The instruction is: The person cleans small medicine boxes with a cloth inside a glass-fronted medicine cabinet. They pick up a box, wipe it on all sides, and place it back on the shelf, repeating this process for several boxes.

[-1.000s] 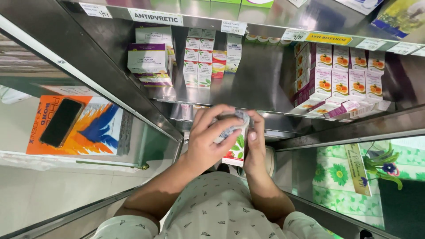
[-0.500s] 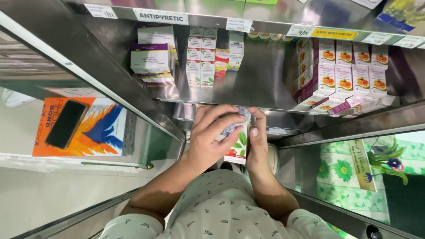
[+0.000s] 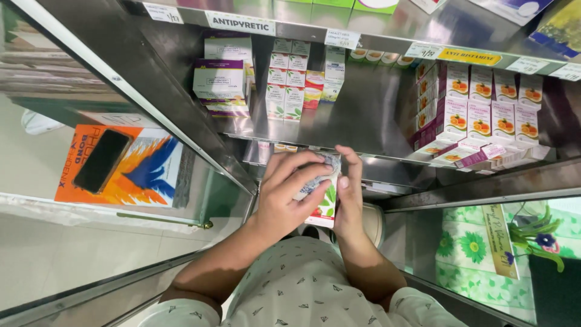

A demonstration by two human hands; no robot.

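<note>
Steel shelf (image 3: 357, 121) shifted lower since earlier; left hand (image 3: 290, 194), right hand (image 3: 349, 194) still grip small carton (image 3: 325, 206).

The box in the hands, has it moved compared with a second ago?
No. The box sits just below the steel shelf edge, both hands around it; only the camera shifted.

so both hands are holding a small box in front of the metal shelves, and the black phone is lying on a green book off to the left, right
Not quite. The head view shows the phone lying on an orange book, not a green one. The rest holds: the left hand and right hand both hold the small box in front of the metal shelves.
</note>
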